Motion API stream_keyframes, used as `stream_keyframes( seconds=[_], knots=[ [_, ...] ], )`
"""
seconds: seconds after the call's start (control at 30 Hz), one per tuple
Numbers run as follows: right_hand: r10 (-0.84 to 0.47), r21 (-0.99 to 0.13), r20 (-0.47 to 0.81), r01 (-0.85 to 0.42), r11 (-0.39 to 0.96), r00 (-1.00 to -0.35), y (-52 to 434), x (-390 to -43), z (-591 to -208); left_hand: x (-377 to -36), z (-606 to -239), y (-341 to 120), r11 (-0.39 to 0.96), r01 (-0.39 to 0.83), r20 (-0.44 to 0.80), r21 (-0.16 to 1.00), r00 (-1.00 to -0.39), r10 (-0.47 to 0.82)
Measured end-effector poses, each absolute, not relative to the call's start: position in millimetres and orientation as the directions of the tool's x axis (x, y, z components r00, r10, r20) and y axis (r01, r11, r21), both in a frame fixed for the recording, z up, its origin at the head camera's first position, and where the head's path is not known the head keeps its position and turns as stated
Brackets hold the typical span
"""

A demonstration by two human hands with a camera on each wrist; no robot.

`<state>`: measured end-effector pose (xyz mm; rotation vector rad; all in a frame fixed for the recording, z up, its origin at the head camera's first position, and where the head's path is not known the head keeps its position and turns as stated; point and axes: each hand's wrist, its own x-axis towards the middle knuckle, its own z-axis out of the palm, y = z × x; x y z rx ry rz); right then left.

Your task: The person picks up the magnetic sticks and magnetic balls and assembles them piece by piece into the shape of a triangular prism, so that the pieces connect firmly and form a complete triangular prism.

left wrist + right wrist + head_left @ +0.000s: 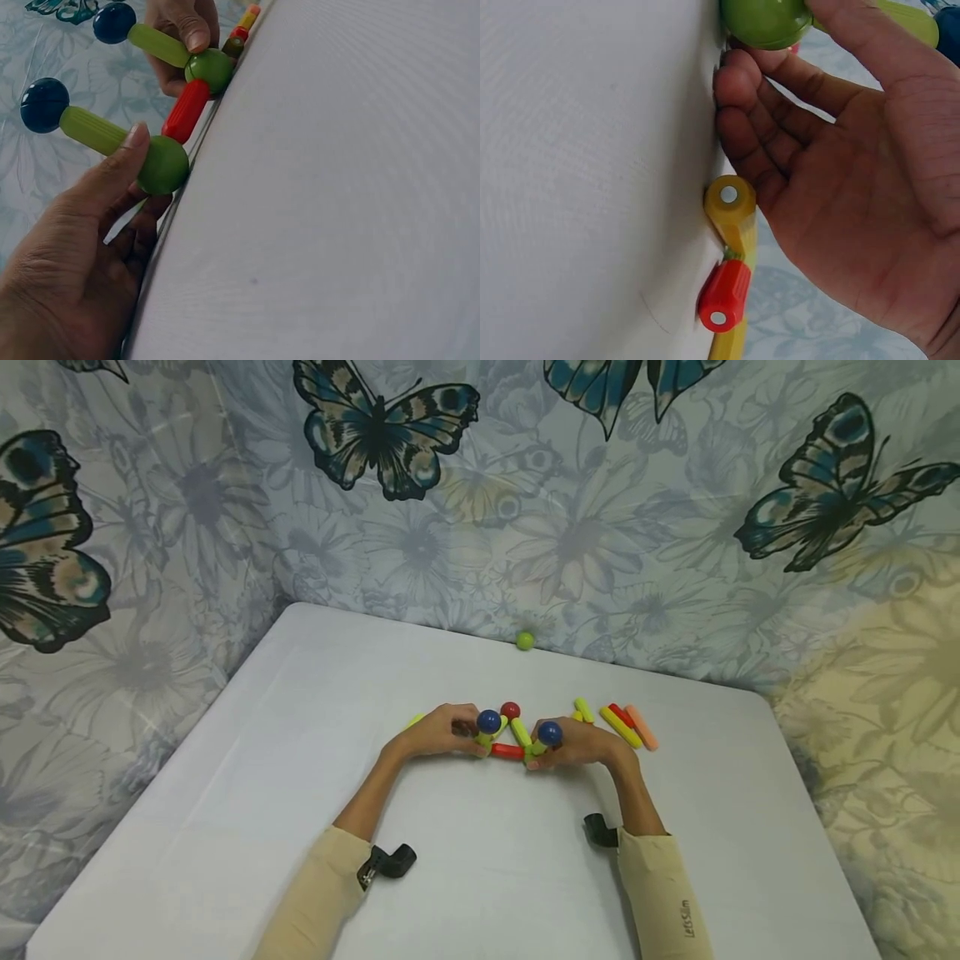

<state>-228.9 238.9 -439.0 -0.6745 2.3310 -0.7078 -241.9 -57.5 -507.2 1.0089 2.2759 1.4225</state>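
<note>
Hands work mid-table: left hand (438, 732) and right hand (577, 745) each pinch a green ball (163, 164) of a rod-and-ball frame (517, 735) joined by a red rod (185, 111). Uneven pressure could likely snap the joints apart.

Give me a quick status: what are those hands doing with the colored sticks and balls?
Left hand and right hand each pinch a green ball of the stick-and-ball frame. Red rod joins the balls. Spare sticks lie right, clear of it.

Right hand (855, 180) on green ball (765, 21)
</note>
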Motion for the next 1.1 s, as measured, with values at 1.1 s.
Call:
stream_keyframes(
  seconds=[1.1],
  knots=[
    [-0.174,-0.221,-0.461,-0.078,0.972,-0.870,301,-222,-409,-239,-512,-55,0.266,0.406,0.134,0.874,-0.729,0.671]
  ],
)
